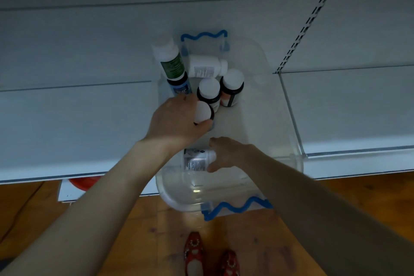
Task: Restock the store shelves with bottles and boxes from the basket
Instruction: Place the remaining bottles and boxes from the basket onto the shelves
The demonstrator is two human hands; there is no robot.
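Observation:
A clear plastic basket (280, 132) with blue wavy handles rests on a white shelf and juts over its front edge. My left hand (177, 119) grips a dark bottle with a white cap (203, 112) inside the basket. My right hand (228, 152) holds a white bottle with a printed label (196, 160) lying at the basket's near end. Further in stand two dark white-capped bottles (209, 91) (233, 84), a blue-labelled bottle (179, 87), a tall green-labelled bottle (170, 60) and a white bottle on its side (205, 67).
White shelves (78, 119) stretch left and right, with a clear divider (291, 114) on the right one and a slotted upright (313, 13) behind. Below is a wooden floor (134, 231), a red object (85, 181) under the shelf, and my red shoes (195, 253).

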